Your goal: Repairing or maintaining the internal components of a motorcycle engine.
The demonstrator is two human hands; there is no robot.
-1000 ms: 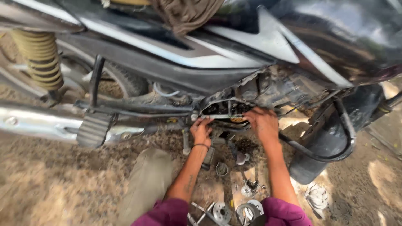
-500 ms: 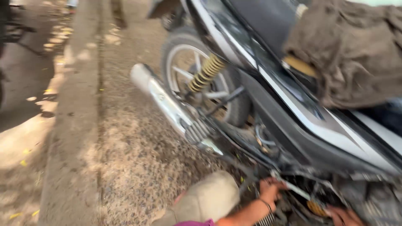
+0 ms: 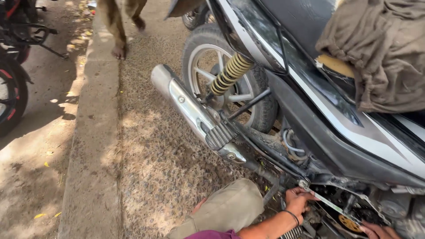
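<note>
I see one motorcycle point(image 3: 310, 110) filling the right side of my view, standing on gritty ground point(image 3: 146, 146) beside a concrete kerb point(image 3: 90, 132). A brown cloth point(image 3: 376, 53) is heaped on its seat, and that is the only thing I can find carried on anything here. The rear wheel point(image 3: 221, 84) shows one yellow spring shock point(image 3: 231, 73) across it, and one chrome exhaust pipe point(image 3: 190, 106) runs forward from it, with a ribbed footrest point(image 3: 219, 135) just beside the pipe. At the far left edge I make out parts of other motorcycles point(image 3: 13, 66), too cut off to count. At the top, a person's legs point(image 3: 119, 26) stand on the kerb, well apart from me.

My bent knee point(image 3: 226, 208) in tan trousers sits near the bottom, next to the engine area. My left hand point(image 3: 299, 201), with a dark band at the wrist, is closed around one thin flat metal bar point(image 3: 330, 204) low on the frame, near a bolt there. The bar slants down to the right. My right hand point(image 3: 378, 230) is only partly in view at the bottom edge, near the bar's lower end and a yellowish round part point(image 3: 349, 223); I cannot tell whether it grips anything. The two hands are apart, with the bar running between them.
</note>
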